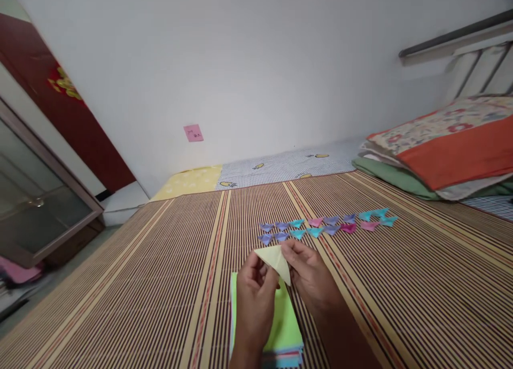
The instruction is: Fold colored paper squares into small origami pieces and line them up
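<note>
A home bedroom, with folded bedding (460, 150) and a woven mat (140, 273).

I see soft, dim light. My mat (160, 283) looks stretched and smeary toward its near corners. A small bright shine (36, 202) sits on the glass (34, 171).

Both hands, left (256, 294) and right (308, 273), pinching a folded pale-yellow paper (276, 259), a green-topped paper stack (284, 321) sitting beneath, two rows of folded paper pieces (315, 232) lying beyond on the striped mat (160, 283)
</note>
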Available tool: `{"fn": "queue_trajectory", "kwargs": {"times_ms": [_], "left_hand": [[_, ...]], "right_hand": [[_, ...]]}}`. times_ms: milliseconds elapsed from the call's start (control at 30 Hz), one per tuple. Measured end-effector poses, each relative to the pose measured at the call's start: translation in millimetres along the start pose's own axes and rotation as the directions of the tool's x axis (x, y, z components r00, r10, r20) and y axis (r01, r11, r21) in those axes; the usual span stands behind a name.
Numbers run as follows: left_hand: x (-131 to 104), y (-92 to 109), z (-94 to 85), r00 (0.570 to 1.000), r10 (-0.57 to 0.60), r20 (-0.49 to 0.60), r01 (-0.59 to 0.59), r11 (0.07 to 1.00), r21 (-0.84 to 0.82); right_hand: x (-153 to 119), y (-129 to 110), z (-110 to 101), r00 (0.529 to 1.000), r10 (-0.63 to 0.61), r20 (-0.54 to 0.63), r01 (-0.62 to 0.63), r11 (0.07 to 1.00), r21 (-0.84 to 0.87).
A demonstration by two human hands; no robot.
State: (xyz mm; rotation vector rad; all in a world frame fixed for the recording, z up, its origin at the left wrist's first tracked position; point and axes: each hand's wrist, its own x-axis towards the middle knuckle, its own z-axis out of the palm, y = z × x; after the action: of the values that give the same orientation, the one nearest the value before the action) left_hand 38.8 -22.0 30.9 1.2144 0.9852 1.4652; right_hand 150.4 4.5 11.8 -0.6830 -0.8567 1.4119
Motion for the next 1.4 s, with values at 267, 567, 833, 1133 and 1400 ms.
{"fn": "queue_trajectory", "kwargs": {"times_ms": [267, 567, 833, 1133, 1400], "left_hand": [[-4.6, -9.3, -9.2, 0.885, 0.343, -0.315, -0.181, 0.877, 0.446], [-2.2, -1.1, -1.8, 0.931, 0.129, -0.341, -0.081, 0.985, 0.150], [-6.6, -9.7, -1.1, 0.869, 0.280, -0.408, -0.190, 0.950, 0.246], [-11.1, -9.0, 8.0, 0.832, 0.369, -0.414, -0.237, 0.912, 0.336], [-15.7, -19.0, 4.4, 0.822, 0.470, -0.322, -0.308, 0.842, 0.443]], "right_hand": [[-16.7, -8.7, 8.0, 0.879, -0.476, 0.010, 0.368, 0.667, -0.648], [-15.9, -11.0, 13.1, 0.712, -0.686, 0.150, 0.506, 0.353, -0.787], [-17.2, -5.7, 20.6, 0.509, -0.836, 0.206, 0.539, 0.123, -0.833], [-21.2, -11.2, 23.8, 0.495, -0.840, 0.221, 0.599, 0.146, -0.787], [-22.8, -8.9, 26.2, 0.519, -0.825, 0.225, 0.597, 0.162, -0.786]]}}
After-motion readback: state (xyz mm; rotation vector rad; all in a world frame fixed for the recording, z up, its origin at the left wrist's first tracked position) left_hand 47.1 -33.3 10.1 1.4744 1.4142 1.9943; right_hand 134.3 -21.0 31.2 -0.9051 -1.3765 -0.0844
